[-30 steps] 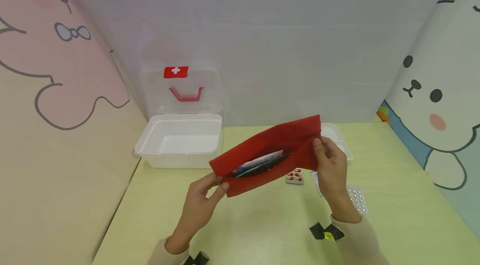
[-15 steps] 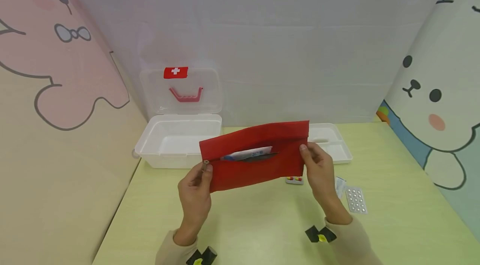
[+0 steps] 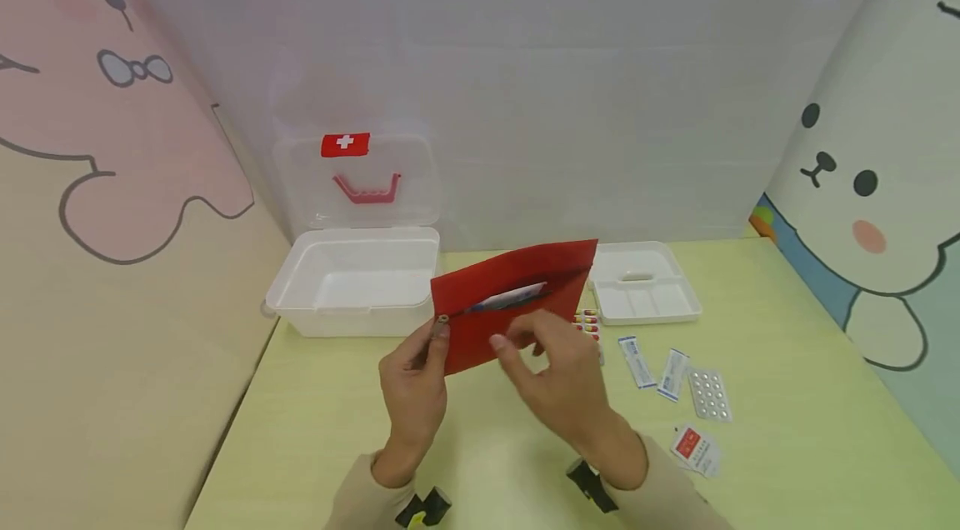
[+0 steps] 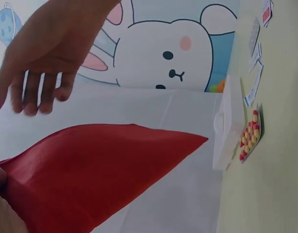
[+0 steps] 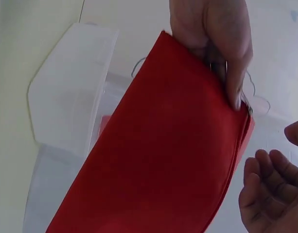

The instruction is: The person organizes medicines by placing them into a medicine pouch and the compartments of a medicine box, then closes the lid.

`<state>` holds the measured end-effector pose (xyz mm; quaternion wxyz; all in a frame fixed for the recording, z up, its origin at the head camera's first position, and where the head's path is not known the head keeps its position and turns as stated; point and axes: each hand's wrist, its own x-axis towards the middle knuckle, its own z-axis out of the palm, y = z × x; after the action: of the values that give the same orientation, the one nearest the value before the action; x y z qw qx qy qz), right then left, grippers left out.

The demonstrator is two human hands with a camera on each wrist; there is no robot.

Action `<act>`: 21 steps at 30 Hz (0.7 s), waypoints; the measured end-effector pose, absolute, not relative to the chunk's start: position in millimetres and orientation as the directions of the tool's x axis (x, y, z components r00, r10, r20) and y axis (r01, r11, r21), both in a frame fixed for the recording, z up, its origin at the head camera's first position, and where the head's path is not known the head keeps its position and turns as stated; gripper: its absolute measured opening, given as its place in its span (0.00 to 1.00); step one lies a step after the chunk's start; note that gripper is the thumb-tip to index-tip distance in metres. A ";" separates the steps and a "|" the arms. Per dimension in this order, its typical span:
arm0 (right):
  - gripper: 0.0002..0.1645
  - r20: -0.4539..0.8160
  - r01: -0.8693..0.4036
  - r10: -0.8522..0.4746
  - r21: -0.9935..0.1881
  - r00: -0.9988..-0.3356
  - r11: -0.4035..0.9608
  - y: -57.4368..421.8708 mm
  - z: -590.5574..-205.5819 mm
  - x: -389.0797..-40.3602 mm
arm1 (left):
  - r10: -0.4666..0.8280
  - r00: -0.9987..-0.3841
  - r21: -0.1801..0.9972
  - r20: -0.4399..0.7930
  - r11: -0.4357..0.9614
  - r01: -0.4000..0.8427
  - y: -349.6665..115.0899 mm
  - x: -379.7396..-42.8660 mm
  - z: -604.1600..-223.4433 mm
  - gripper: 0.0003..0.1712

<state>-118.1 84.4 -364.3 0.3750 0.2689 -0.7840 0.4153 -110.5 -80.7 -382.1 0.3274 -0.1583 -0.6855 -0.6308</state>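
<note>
A red zip pouch [image 3: 474, 340] is held up over the table, its zipper partly open. A white and blue packet [image 3: 510, 297] shows in the opening, with something dark beside it. My left hand [image 3: 412, 397] pinches the pouch's left end by the metal zipper pull [image 3: 443, 319]. In front of the pouch's right half, my right hand [image 3: 566, 380] has loosely bent fingers. In the right wrist view, that right hand [image 5: 275, 194] stands apart from the pouch with nothing in its fingers.
An open white box [image 3: 360, 320] stands back left, its clear lid [image 3: 420, 180] raised. Back right lies a white compartment tray [image 3: 652, 318]. A capsule blister pack [image 3: 588, 322], slim sachets [image 3: 636, 362], a tablet blister pack [image 3: 710, 394] and red-and-white packets [image 3: 696, 451] lie on the right.
My right hand has let go of the pouch's right end and moved left, in front of it. The left hand keeps its pinch, and the pouch has tilted.
</note>
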 end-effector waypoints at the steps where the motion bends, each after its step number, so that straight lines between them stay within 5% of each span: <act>1: 0.09 0.793 -0.727 -0.147 -0.445 -0.591 0.522 76.9 -364.8 -117.1 | -0.195 -0.721 0.747 0.665 0.170 0.643 -77.9 -110.5 -382.4 0.15; 8: 0.13 0.745 -0.639 -0.171 -0.403 -0.645 0.656 47.8 -364.1 -116.9 | -0.181 -0.643 0.668 0.744 0.242 0.704 -62.9 -108.5 -384.2 0.11; 21: 0.07 0.777 -0.678 -0.254 -0.281 -0.576 0.679 51.0 -361.7 -117.4 | -0.176 -0.611 0.635 0.772 0.192 0.748 -60.8 -109.0 -385.6 0.14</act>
<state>-117.4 51.0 -361.7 0.3672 0.2774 -0.8395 0.2888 -109.0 -60.8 -385.6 0.3859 -0.2140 -0.6685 -0.5986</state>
